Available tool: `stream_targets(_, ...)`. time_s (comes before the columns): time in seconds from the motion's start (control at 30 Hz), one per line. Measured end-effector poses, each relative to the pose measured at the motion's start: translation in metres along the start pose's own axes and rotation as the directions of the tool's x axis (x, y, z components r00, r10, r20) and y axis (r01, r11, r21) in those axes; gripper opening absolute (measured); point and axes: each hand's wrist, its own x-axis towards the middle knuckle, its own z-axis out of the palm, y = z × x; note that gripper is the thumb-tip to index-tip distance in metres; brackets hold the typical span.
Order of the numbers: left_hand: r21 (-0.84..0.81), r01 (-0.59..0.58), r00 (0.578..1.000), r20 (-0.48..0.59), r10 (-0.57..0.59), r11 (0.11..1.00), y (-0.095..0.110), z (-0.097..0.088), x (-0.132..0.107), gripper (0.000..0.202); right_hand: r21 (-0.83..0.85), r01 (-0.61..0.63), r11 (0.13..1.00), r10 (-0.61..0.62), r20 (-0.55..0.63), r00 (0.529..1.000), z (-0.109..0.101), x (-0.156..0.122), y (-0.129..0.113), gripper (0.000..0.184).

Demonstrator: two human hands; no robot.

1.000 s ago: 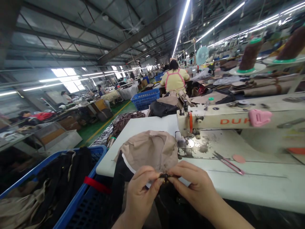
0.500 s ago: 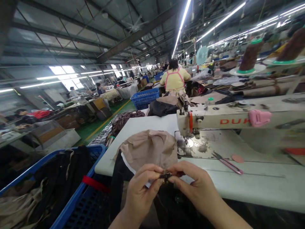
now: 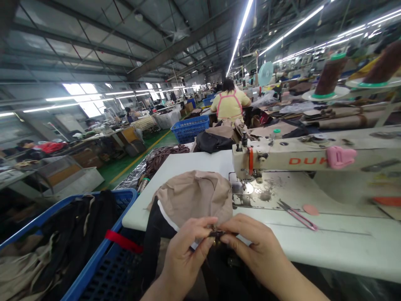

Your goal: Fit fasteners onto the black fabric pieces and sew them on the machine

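Note:
My left hand (image 3: 184, 257) and my right hand (image 3: 255, 251) meet at the near edge of the white sewing table (image 3: 328, 246). Both pinch a small dark piece (image 3: 216, 234) on the black garment (image 3: 156, 238) that hangs off the table edge. A beige fabric piece (image 3: 194, 196) lies bunched on the table just behind my fingers. The sewing machine (image 3: 282, 156) stands to the right, its needle area beyond the beige fabric. I cannot make out what the small dark piece is.
Thread snips (image 3: 297, 215) with a pink handle lie on the table right of the machine's needle plate. A blue crate (image 3: 103, 246) of dark garments stands at my left. A person in a yellow top (image 3: 230, 104) sits at the station ahead. Thread cones (image 3: 328, 73) stand at right.
My hands have stayed pinched together on the small dark piece, shifting slightly lower and closer to me. The view has drifted a little.

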Motion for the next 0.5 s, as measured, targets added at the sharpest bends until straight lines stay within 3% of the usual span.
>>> stream_targets(0.5,-0.015,-0.025,0.999,0.044,0.026,1.000,0.0073,-0.0029,0.0066,0.014,-0.063,0.114,0.991,-0.116,-0.026,0.993,0.0026,-0.0003,-0.0012,0.016)
